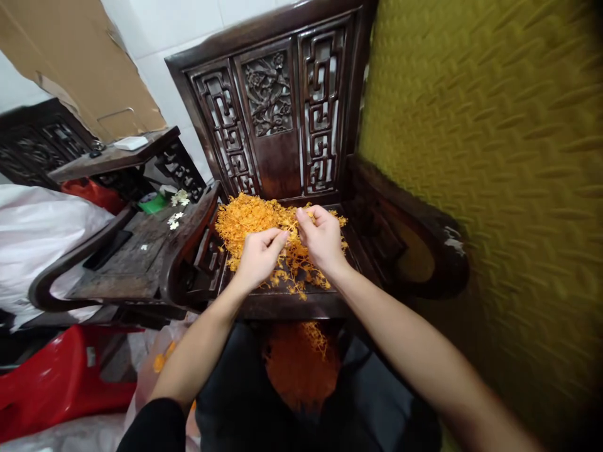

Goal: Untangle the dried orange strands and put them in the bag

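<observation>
A heap of orange artificial-looking flower sprigs (245,216) lies on the seat of a dark carved wooden chair (277,166). Over the front of the heap, my left hand (260,254) is closed, thumb pressed to forefinger in a pinch. My right hand (323,235), just beside it and a little higher, also pinches, with orange sprig showing at its fingertips. Thin orange stems run between the two hands. What exactly sits between the left fingertips is too small to make out. Loose sprigs spread below both hands towards the seat's front edge.
On the left, a wooden side table (117,282) bears green tape (153,203) and small white flowers (175,220). Below it are a red plastic stool (61,376) and pinkish bags. Between my knees hangs more orange material (301,364). A yellow-green textured surface (471,125) rises close on the right.
</observation>
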`<action>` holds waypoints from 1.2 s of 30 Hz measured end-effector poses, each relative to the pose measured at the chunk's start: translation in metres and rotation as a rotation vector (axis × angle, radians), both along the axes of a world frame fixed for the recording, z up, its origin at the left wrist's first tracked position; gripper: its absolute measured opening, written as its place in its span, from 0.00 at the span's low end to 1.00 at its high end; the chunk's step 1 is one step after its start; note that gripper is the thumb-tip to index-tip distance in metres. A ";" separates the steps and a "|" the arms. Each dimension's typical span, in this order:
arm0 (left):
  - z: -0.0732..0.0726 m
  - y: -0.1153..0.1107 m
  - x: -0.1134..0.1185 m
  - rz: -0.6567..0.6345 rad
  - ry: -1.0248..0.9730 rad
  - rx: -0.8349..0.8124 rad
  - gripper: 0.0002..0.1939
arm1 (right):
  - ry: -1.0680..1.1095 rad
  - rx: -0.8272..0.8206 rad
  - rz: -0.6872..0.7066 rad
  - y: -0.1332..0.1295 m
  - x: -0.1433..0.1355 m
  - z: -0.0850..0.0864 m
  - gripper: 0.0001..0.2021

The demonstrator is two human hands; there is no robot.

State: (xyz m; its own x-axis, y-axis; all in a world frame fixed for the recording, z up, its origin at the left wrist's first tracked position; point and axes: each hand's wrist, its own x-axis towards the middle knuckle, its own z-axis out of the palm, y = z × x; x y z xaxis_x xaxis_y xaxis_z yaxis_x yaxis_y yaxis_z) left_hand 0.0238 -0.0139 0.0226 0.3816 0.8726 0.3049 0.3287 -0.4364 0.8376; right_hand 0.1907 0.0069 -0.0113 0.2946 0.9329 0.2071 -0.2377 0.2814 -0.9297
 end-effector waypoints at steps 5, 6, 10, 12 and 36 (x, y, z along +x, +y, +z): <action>-0.001 -0.004 -0.018 0.035 -0.096 -0.013 0.22 | 0.230 -0.104 -0.136 0.017 0.042 -0.003 0.17; -0.002 -0.004 -0.020 0.027 -0.081 -0.014 0.21 | 0.212 -0.115 -0.052 0.013 0.044 -0.003 0.16; -0.007 -0.003 -0.017 -0.075 -0.041 -0.052 0.15 | 0.207 -0.134 0.350 -0.014 0.021 0.002 0.22; -0.009 -0.003 -0.014 -0.124 -0.007 -0.050 0.15 | 0.176 -0.199 0.510 -0.023 0.005 0.005 0.23; -0.029 0.009 0.002 0.147 -0.194 -0.098 0.16 | -0.627 0.140 -0.106 -0.019 -0.008 -0.009 0.14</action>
State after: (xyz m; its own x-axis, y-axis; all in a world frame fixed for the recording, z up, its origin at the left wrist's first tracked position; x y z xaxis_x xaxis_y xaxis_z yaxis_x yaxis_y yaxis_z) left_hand 0.0258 -0.0054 -0.0061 0.1914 0.9431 0.2719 0.2113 -0.3101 0.9269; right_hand 0.1825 -0.0124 -0.0204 0.1676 0.8572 0.4869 0.3736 0.4018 -0.8361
